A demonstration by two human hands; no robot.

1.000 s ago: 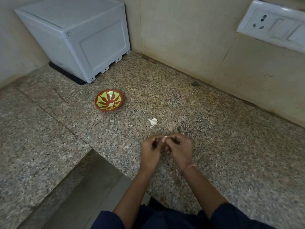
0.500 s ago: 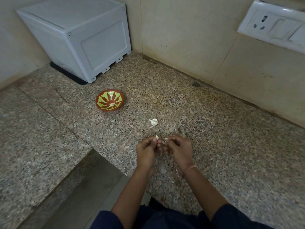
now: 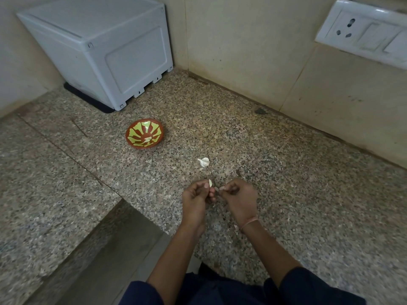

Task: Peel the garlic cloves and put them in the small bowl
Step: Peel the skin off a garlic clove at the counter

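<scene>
Small bowl (image 3: 144,133) on tabletop (image 3: 286,183), left-behind loose garlic clove (image 3: 204,162); box (image 3: 99,47) in far-left corner.

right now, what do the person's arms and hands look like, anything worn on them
Both forearms are bare, with dark navy blue fabric sleeves ending near the elbows. The left hand wears nothing. The right hand has a thin pinkish-orange thread band around its wrist. No gloves.

No readable text, labels or numbers anywhere

Left hand (image 3: 196,198) pinches a garlic clove (image 3: 210,183), right hand (image 3: 239,198) pinches a peel scrap (image 3: 221,188)
</scene>
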